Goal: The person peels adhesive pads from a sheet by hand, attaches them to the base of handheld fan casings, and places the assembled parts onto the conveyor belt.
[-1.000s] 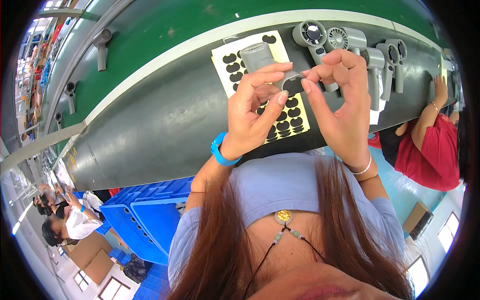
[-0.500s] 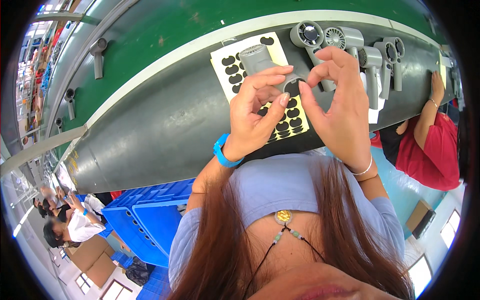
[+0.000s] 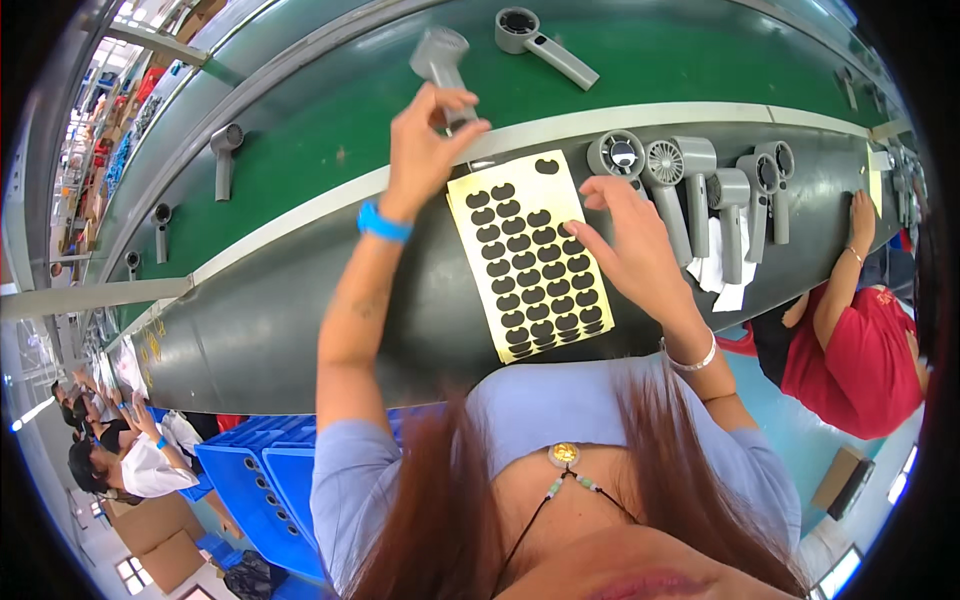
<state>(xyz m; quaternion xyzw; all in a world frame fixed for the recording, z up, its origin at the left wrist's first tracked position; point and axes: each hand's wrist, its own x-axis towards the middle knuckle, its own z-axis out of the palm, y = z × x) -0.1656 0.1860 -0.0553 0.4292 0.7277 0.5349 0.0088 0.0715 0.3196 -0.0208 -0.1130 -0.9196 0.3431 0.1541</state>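
My left hand is stretched out over the green conveyor belt and grips a grey handheld fan by its handle, head pointing away. My right hand hovers with spread fingers over the right edge of a pale yellow sheet covered with several black round stickers. The sheet lies on the grey bench edge in front of me. A blue band sits on my left wrist, a thin bracelet on my right.
Several grey fans lie in a row on a white cloth right of the sheet. More fans lie spread along the belt. A person in red works at my right. Blue crates and other seated people are at lower left.
Both hands were together close to me, working on a fan. Now my left hand has carried the fan out over the belt, and my right hand has dropped to the sticker sheet.
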